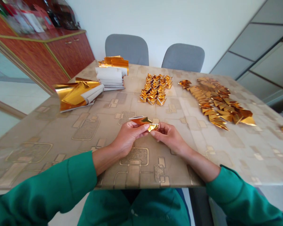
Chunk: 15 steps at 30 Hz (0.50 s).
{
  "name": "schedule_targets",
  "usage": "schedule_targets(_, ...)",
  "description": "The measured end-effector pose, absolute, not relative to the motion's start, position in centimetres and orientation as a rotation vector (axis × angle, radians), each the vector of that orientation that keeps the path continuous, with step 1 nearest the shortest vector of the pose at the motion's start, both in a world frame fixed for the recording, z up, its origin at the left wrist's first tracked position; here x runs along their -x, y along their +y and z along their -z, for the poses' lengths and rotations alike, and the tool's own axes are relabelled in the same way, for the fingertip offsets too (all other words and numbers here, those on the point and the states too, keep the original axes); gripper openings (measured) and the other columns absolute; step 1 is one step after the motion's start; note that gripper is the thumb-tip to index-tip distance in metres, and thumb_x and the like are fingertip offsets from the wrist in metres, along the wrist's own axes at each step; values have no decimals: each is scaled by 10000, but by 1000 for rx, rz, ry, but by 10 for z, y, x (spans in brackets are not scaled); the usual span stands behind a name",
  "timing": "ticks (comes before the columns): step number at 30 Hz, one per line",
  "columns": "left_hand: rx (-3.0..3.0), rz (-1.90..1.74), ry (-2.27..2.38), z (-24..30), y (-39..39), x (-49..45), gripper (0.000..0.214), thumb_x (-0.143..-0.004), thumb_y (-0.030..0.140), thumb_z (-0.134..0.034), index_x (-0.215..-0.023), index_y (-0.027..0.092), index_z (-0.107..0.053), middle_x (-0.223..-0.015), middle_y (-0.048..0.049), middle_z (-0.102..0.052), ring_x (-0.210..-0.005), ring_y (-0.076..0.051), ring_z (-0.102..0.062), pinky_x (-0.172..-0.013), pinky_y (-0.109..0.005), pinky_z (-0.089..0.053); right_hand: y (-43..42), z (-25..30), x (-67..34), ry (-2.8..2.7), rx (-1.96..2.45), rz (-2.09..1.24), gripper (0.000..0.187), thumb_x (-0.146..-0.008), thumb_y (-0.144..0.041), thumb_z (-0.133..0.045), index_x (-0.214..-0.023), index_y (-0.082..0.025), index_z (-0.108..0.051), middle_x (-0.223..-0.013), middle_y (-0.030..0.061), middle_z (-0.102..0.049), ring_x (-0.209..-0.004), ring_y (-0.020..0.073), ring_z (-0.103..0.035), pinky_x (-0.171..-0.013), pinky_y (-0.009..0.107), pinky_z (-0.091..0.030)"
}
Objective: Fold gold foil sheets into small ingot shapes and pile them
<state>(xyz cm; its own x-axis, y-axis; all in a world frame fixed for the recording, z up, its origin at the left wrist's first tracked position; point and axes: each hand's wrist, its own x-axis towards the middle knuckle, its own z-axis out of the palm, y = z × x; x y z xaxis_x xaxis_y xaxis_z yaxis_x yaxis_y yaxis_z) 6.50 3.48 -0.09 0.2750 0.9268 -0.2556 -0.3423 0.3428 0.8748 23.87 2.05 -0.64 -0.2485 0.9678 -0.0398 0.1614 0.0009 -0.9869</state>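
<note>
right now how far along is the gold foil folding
Done: a block of folded gold foil ingots and a long spread of folded gold foil triangles. In hand: a gold foil piece pinched between left hand and right hand. Still left: a stack of white-backed gold foil sheets.

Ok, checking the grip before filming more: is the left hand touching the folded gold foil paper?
Touching: the head view shows the left hand pinching the folded gold foil paper between thumb and fingers.

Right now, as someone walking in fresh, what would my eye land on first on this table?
The gleaming gold foil pieces: a tight cluster of folded ingots mid-table and a spread of folded triangles to its right. Closer in, the left hand and right hand pinch a gold foil piece above the table's near half.
</note>
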Motion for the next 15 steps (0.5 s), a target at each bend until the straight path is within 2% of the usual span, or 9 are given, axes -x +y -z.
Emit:
schedule_targets(7,-804,-972,871,5,35,-65,235,-641,243,-849,-813,134,-733,-824,-42,-736,-724,-114,-638,-681,-226,-493,20,11,-237,-1598,1188,-1175,356,-797,-474,-675,-688,-203,-470,-646,-38,-458,-584,100,-378,-517,235,-294)
schedule_targets(11,-836,-987,889,4,37,-64,244,-628,261,-856,-797,130,-739,-812,-49,-738,-707,-109,-628,-663,-221,-485,18,5,-240,-1475,1190,-1332,404,-835,-564,-614,-709,-213,-460,-602,-54,-426,-507,89,-342,-461,228,-266)
schedule_targets(15,-838,-972,891,3,38,-64,270,-614,268,-864,-816,133,-747,-817,-54,-741,-707,-114,-631,-658,-226,-489,19,5,-240,-1452,1218,-1243,448,-827,-624,-599,-696,-220,-456,-557,-65,-395,-468,87,-322,-440,232,-257)
